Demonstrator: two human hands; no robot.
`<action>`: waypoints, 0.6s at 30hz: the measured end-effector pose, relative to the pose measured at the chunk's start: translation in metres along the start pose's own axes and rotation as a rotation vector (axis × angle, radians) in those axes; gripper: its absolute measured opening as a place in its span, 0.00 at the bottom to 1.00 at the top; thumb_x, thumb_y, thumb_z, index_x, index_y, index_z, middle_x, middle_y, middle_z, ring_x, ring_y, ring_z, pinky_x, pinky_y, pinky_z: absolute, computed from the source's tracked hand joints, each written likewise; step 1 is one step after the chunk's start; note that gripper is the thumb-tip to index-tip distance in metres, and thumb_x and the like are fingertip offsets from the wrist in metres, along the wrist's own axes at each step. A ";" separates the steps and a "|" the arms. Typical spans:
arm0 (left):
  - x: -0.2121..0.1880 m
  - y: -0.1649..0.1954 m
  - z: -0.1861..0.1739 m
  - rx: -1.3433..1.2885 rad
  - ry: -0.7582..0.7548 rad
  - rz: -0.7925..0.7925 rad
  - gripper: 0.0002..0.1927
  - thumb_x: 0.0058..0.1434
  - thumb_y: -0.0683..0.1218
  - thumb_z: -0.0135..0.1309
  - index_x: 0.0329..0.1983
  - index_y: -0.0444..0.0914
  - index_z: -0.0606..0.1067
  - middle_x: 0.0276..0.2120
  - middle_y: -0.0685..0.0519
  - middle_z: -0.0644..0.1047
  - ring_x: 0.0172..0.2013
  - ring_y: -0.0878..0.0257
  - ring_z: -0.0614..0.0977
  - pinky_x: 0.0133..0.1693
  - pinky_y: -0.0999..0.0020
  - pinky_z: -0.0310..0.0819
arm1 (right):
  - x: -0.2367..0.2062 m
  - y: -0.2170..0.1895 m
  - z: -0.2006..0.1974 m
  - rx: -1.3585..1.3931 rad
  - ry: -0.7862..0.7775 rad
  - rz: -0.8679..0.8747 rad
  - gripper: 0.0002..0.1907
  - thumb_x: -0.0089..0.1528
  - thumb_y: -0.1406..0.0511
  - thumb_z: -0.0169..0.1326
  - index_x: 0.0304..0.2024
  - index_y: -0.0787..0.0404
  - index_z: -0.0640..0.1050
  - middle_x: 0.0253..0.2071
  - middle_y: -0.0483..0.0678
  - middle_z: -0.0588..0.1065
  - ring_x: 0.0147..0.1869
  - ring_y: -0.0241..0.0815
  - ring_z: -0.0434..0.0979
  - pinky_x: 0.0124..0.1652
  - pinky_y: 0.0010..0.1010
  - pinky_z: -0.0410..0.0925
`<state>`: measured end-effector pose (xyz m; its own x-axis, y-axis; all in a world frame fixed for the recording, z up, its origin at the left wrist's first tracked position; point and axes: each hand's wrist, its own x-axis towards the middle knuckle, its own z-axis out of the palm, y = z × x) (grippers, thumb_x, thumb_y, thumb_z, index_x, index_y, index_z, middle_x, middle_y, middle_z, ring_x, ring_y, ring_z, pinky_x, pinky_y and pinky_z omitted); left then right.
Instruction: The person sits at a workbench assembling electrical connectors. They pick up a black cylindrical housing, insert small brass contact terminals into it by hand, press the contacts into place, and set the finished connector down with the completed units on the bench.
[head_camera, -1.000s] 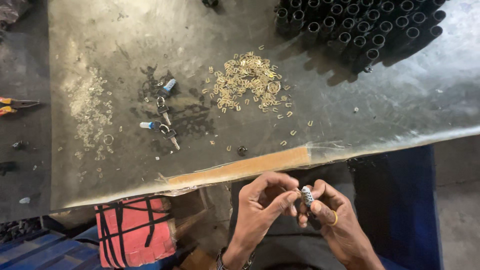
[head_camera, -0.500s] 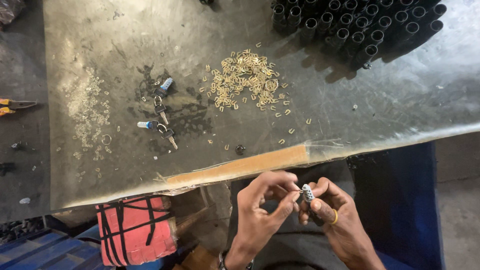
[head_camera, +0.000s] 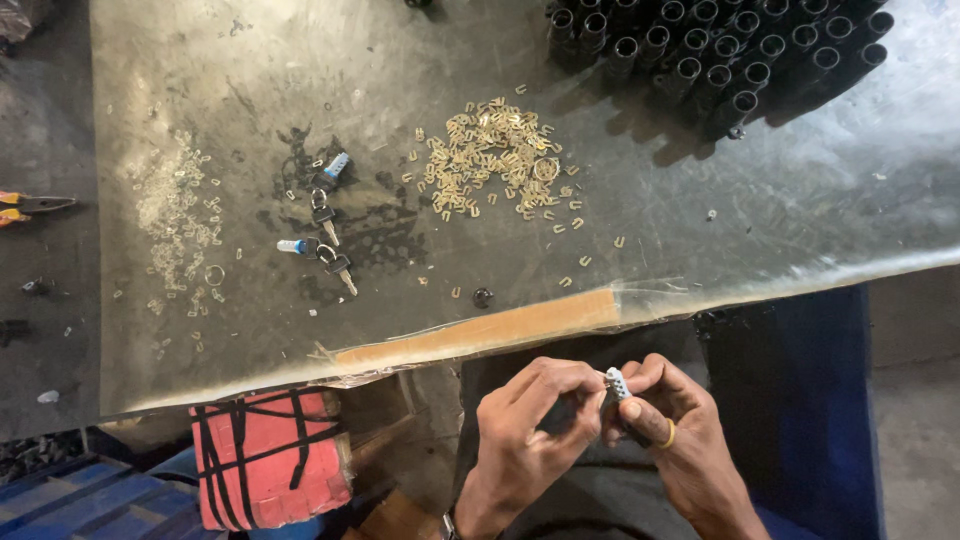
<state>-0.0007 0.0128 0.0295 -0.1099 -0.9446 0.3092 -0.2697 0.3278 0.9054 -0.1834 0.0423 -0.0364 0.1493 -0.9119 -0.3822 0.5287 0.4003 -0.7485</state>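
Head view: both hands work below the tabletop (head_camera: 800, 200) front edge, over the lap. Right hand (head_camera: 670, 430) pinches a small silver lock cylinder (head_camera: 617, 383); left hand (head_camera: 530, 420) fingertips close on its tip. Compared with 1 s ago the cylinder sits a little higher and turned, so fitting seems under way. Brass clips (head_camera: 495, 155) and keys (head_camera: 325, 235) lie well apart; open room beside the tape strip (head_camera: 480, 330)

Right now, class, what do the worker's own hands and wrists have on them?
Both hands are bare, no gloves or sleeves in view. The right hand wears a yellow ring on one finger. The left hand has a dark band at the wrist, cut off by the picture's lower edge.
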 end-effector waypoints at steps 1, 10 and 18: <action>0.000 0.000 0.000 0.003 -0.001 0.000 0.12 0.59 0.34 0.63 0.43 0.36 0.76 0.38 0.51 0.81 0.36 0.62 0.86 0.38 0.72 0.82 | 0.000 -0.001 0.000 -0.003 -0.004 -0.003 0.11 0.59 0.66 0.64 0.37 0.63 0.74 0.36 0.49 0.74 0.36 0.40 0.77 0.35 0.33 0.71; -0.004 -0.001 0.002 0.064 -0.014 0.002 0.11 0.59 0.34 0.63 0.43 0.35 0.76 0.39 0.49 0.81 0.35 0.62 0.85 0.38 0.72 0.82 | 0.000 0.000 -0.001 -0.076 -0.002 -0.046 0.10 0.58 0.70 0.64 0.38 0.65 0.75 0.35 0.50 0.74 0.35 0.41 0.78 0.35 0.32 0.72; -0.005 -0.022 0.001 -0.624 -0.226 -0.557 0.07 0.62 0.39 0.63 0.42 0.33 0.79 0.38 0.53 0.79 0.40 0.67 0.82 0.44 0.72 0.77 | -0.003 -0.013 -0.018 -0.244 -0.030 -0.076 0.09 0.53 0.74 0.66 0.35 0.69 0.80 0.36 0.51 0.76 0.37 0.40 0.79 0.36 0.31 0.73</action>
<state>0.0045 0.0100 0.0077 -0.3236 -0.9173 -0.2320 0.2263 -0.3131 0.9224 -0.2053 0.0415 -0.0352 0.1432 -0.9411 -0.3063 0.3222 0.3370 -0.8847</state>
